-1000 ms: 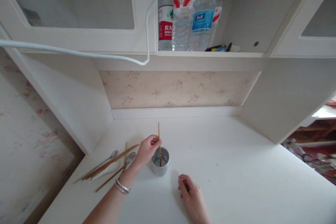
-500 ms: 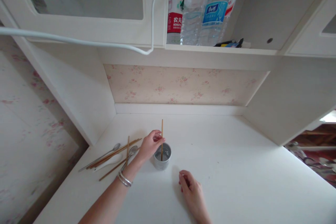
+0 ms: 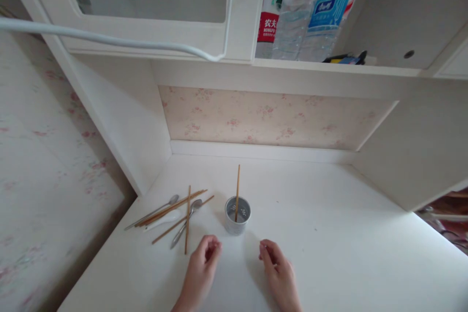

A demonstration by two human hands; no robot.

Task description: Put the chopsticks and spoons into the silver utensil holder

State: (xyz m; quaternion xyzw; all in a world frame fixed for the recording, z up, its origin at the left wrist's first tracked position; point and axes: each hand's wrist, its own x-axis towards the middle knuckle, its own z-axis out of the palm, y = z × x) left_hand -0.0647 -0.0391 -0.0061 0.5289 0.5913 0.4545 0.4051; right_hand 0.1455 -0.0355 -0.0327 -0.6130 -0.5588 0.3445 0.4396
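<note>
A grey metal cup with holes (image 3: 237, 228) stands upright on the white desk. One wooden chopstick (image 3: 237, 190) leans in it, its top well above the rim. My left hand (image 3: 204, 259) is curled with nothing in it, in front of the cup and to its left. My right hand (image 3: 277, 265) rests loosely closed to the cup's right, also without anything visible in it. Left of the cup lies a loose pile: several wooden chopsticks (image 3: 171, 208), a metal spoon (image 3: 196, 204), a second metal spoon (image 3: 173, 199) and a white spoon (image 3: 166, 219). One chopstick (image 3: 187, 224) crosses the nearer metal spoon.
Above the desk (image 3: 329, 248) hangs a cabinet (image 3: 161, 39) with an open shelf of plastic bottles (image 3: 327, 14). A white cable (image 3: 120, 41) runs across its front. A side panel (image 3: 113, 117) stands left of the desk and another (image 3: 413, 146) right.
My left hand has let go of the chopstick in the cup and drawn back towards me. The chopstick stays in the cup. The view has shifted left a little.
</note>
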